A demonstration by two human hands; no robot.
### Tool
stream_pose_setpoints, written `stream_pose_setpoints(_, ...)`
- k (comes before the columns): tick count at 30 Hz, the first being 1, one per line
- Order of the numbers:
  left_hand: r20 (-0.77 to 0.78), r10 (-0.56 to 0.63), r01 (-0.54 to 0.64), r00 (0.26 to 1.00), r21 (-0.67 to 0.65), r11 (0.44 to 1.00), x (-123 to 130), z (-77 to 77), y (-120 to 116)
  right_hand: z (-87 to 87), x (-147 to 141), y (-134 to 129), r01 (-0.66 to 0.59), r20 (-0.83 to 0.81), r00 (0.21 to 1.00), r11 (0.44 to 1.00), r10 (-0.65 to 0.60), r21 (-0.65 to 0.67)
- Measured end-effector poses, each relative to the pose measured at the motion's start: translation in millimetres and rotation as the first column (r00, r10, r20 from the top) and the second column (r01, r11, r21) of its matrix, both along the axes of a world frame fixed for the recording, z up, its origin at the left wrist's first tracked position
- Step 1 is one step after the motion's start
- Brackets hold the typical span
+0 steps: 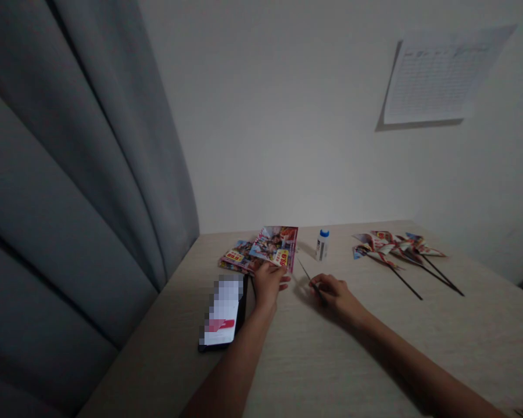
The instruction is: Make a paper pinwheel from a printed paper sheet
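Observation:
My left hand (269,283) grips the lower edge of a colourful printed leaflet (275,244), holding it just over a stack of similar leaflets (234,258). To its right, my right hand (335,290) is closed around the dark handle of a thin pointed tool (305,271). The tool's slim tip points up and left towards the leaflet's right edge, with a gap between them. Whether it is a pair of scissors or a knife I cannot make out.
A small white bottle with a blue cap (322,245) stands behind my right hand. Several paper pinwheels (383,247) on black sticks lie at the right of the table (331,371). A lit phone (222,313) lies left of my left forearm. A grey curtain (91,145) hangs on the left.

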State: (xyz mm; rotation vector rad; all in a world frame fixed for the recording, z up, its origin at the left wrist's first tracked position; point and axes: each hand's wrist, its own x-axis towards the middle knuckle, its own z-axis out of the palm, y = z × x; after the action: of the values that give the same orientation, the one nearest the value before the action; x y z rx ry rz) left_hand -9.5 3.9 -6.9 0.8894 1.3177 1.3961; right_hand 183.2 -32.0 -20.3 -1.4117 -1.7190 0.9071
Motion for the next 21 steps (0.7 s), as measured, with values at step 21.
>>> stream_pose_setpoints(21, -0.001, -0.009, 0.009, 1.0, 0.056, 0.998, 6.6, -5.9, 1.6, -9.3, -11.6, -4.5, -0.082, -0.064, 0.995, 0.997, 0.081, -0.008)
